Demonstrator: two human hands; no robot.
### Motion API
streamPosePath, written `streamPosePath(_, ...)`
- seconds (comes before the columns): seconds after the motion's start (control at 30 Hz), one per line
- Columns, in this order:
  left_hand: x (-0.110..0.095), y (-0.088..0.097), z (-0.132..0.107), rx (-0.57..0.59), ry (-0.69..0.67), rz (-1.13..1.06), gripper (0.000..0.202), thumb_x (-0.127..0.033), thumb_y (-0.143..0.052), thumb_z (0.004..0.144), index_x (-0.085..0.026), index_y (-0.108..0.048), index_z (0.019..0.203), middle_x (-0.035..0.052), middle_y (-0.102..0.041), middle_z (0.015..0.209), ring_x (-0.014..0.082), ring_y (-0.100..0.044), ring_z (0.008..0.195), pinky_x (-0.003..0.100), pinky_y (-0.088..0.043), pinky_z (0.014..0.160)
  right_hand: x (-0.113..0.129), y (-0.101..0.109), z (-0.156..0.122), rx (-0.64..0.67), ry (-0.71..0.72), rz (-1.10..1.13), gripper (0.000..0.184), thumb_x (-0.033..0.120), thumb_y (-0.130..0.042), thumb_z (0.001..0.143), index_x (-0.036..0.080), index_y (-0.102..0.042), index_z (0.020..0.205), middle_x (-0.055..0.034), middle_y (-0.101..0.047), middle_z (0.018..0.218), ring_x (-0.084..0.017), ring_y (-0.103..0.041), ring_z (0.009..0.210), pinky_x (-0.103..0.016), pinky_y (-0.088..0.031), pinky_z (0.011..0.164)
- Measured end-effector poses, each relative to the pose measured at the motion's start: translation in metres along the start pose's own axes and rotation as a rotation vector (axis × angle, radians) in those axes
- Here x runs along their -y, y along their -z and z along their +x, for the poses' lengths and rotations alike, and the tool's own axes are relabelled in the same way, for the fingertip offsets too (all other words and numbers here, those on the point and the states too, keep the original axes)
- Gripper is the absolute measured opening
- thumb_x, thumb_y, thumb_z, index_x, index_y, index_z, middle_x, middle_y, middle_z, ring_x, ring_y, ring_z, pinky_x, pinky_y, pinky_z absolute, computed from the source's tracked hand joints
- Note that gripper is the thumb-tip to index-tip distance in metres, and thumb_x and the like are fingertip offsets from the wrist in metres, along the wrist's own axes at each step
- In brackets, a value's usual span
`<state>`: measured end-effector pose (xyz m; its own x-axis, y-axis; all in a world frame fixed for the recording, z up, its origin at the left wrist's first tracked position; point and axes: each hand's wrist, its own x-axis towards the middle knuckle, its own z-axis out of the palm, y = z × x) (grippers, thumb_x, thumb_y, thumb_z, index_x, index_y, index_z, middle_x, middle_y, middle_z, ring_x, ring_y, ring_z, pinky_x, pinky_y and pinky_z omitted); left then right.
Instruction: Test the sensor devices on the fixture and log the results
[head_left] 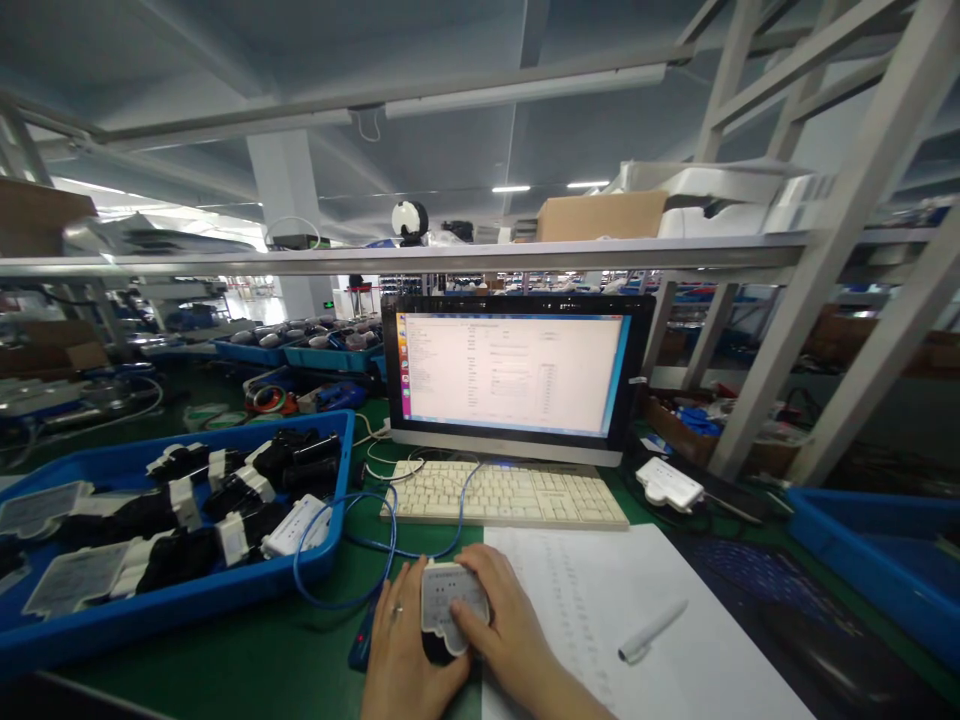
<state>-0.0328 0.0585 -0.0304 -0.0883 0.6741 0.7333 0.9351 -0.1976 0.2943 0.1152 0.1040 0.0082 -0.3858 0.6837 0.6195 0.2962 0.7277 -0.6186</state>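
Both my hands are around a small grey-and-white plastic module point(442, 590) with printing on its face and a black part below it. My left hand point(401, 640) grips its left side, a ring on one finger. On the right, my right hand point(506, 625) curls round the edge, the thumb lying on the printed face. Close by my left hand, partly under it, is a dark blue device point(360, 645) with a small red light. A looped blue cable point(394, 545) lies just beyond. Printed paper sheets point(585, 600) spread beside my right hand.
A blue bin point(187, 600) on the left holds several similar modules with black parts. Behind my hands stand a keyboard point(502, 497) and a lit monitor point(510, 370). A pen point(652, 630) rests on the paper; right are another white module point(669, 485) and a blue bin point(870, 560).
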Motion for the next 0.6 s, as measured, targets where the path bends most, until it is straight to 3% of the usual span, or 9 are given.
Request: streamPosePath(0.6, 0.012, -0.002, -0.006, 0.097, -0.031, 0.006, 0.074, -0.033, -0.060, 0.073, -0.016, -0.026, 0.136, 0.0140, -0.055, 0.125, 0.0305, -0.054, 0.114, 0.050, -0.043, 0.096, -0.003, -0.003, -0.002, 0.021, -0.032, 0.031, 0.030, 0.040, -0.050, 0.088, 0.026, -0.050, 0.114, -0.0053, -0.053, 0.113, -0.022, -0.048, 0.107, -0.036, -0.042, 0.092)
